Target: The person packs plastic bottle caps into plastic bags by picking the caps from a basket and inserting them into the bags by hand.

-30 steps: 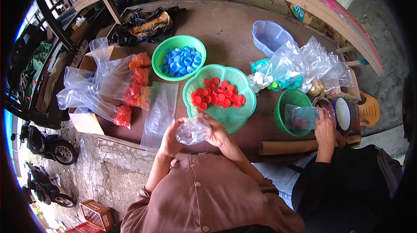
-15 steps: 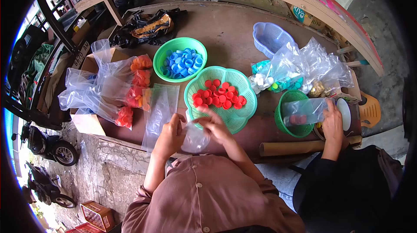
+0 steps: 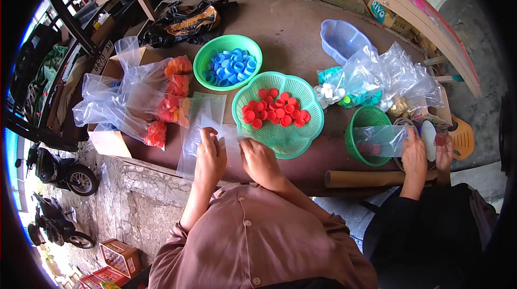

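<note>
A clear plastic bag [image 3: 228,134] stretches between my two hands, just in front of the pale green scalloped basket [image 3: 277,143]. My left hand [image 3: 210,155] has its fingers closed on the bag's left side. The right side is pinched by my right hand [image 3: 259,162], close to the basket's front left rim. Red bottle caps [image 3: 274,111] lie in a loose pile inside the basket. Several flat clear bags [image 3: 214,107] rest on the table beyond my left hand, partly covered by the one I hold.
Blue caps [image 3: 231,68] fill a green bowl [image 3: 201,54] behind. Filled bags [image 3: 175,92] stand in a carton at left. At right are more bags [image 3: 377,81], a lilac basket [image 3: 342,41] and a green basket [image 3: 353,149]; a co-worker's hands [image 3: 413,154] hold a bag and a red cap.
My right hand has come down and left from the basket's front edge and now pinches the bag, which is raised and spread. The co-worker's second hand has appeared with a red cap.
</note>
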A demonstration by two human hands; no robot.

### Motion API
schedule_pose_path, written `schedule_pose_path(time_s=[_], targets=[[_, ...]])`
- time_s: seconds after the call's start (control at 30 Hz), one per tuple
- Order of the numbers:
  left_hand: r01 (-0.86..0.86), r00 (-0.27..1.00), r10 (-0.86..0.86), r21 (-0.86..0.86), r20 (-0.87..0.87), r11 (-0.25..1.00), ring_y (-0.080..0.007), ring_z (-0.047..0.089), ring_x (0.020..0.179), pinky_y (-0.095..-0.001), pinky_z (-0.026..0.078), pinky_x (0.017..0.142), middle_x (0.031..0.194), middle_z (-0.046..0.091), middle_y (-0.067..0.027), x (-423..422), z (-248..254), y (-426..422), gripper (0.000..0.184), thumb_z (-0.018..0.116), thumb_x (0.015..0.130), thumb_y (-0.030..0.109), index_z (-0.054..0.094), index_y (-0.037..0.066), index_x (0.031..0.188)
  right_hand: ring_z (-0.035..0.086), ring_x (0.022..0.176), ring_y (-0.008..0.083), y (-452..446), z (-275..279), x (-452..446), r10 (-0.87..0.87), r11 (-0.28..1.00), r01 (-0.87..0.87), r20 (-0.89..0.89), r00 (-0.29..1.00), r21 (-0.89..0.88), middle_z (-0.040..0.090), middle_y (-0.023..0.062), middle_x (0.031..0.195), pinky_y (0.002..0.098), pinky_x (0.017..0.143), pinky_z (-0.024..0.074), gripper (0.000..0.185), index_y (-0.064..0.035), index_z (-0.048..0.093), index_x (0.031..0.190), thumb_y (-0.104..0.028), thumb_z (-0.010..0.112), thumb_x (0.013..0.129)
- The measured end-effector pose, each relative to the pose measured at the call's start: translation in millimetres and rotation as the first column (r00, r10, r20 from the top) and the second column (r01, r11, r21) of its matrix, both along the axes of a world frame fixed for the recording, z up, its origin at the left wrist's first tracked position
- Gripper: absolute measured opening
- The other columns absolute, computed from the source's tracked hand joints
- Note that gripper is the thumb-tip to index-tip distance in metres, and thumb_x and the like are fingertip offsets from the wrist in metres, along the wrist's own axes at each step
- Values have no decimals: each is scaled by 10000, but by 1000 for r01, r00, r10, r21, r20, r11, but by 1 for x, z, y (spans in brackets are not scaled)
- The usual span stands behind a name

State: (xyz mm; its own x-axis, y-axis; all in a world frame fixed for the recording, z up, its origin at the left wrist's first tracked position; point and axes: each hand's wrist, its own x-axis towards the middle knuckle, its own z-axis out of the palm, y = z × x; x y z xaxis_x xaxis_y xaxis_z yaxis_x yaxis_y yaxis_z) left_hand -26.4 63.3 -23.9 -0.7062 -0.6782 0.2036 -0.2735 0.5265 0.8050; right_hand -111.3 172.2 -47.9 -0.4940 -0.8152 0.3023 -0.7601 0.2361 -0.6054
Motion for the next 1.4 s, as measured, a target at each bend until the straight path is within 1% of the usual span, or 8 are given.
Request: schedule_pose_path(time_s=[0.13,0.27,0.4,0.7,0.87,1.03,1.23,1.4], targets=[[-64,980,24,-201,-196,978,-340,483,520,-384,382,498,672,493,-173,-6,-10,6,258,487,806,-6,358,-31,1027,557,744,262,-5,12,4,-121,986,153,-348,930,67,518,148,840,347,636,463,208,1,517,839,-11,565,637],[80,997,-81,-60,-19,995,-202,484,555,-318,409,515,711,486,-128,-4,-9,20,346,547,781,1,338,-31,1055,537,704,312,-8,9,-6,-78,980,80,15,997,-180,502,165,816,363,640,461,134,33,516,823,28,506,689],[147,986,-157,-149,-63,978,-347,572,638,-388,436,530,743,521,-194,-4,-23,31,413,554,761,2,299,-19,1085,577,817,352,-7,20,-3,38,938,62,278,960,-340,574,195,887,394,684,471,356,20,549,1027,91,520,680],[30,962,-140,-417,-234,908,-256,419,644,-353,376,581,801,442,-163,-11,-20,35,385,552,698,-77,319,-37,1003,550,640,351,-7,11,-10,27,943,-5,64,998,-331,558,181,616,448,681,429,33,0,565,648,-18,569,620],[142,948,-269,-526,-173,838,-294,479,774,-370,391,698,890,473,-176,-4,-14,41,434,596,677,-71,353,-32,1035,565,660,349,-6,-4,-15,-56,983,79,141,988,-164,577,175,650,414,711,441,82,-12,584,678,-39,589,602],[525,849,-519,-273,100,806,-380,306,1198,-453,258,992,1278,335,-183,8,13,6,1053,833,442,323,270,21,1279,599,749,320,8,5,-27,293,949,-230,337,895,-214,616,177,788,386,674,456,262,0,620,819,-85,664,575],[702,677,-682,35,276,711,-313,467,1071,-389,369,936,1108,497,-147,7,21,-11,814,785,468,208,425,40,1178,605,683,315,11,5,-16,409,912,-397,334,849,-105,606,201,755,367,618,468,147,29,597,720,-39,630,594],[700,706,-648,-142,286,699,-305,497,1019,-374,401,897,1034,516,-132,6,10,-6,719,766,445,171,476,46,1091,598,724,332,17,8,-5,279,948,-316,376,883,38,601,221,762,384,639,469,138,38,584,711,-42,619,603]])
